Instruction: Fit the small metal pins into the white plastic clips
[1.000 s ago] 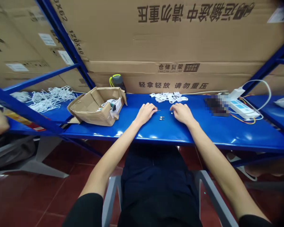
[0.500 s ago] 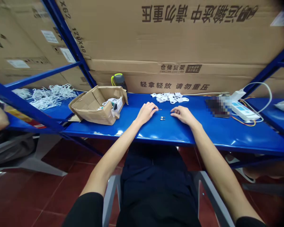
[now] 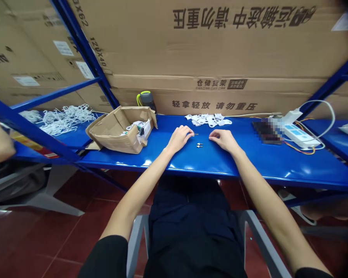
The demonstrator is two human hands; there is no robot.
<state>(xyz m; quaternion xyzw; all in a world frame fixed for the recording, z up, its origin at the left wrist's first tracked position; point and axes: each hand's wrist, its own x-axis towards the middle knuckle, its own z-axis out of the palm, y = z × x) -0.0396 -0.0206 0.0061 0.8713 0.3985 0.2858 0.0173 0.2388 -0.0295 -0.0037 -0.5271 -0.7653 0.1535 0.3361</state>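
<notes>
Near the middle of the blue table (image 3: 168, 156), my left hand (image 3: 179, 138) is closed on a small thin metal pin (image 3: 196, 134), which sticks out to the right from its fingertips. To the right, my right hand (image 3: 222, 139) rests on the table with thumb and forefinger pressed together; whatever is between them, if anything, is too small to make out. Two small white pieces with metal pins (image 3: 200, 145) lie on the table between and just below the hands. Several white flat parts with round holes (image 3: 211, 122) are piled behind the hands.
An open cardboard box (image 3: 113, 135) with small parts stands at the left, a dark bottle (image 3: 147, 99) behind it. White hooks (image 3: 66, 117) lie further left. A power strip (image 3: 300, 135) with cables is at the right. A person's arm (image 3: 0, 143) shows at the left edge.
The fingertips of my right hand have come closer together. My left hand has stayed in place with the pin. The view has shifted very slightly.
</notes>
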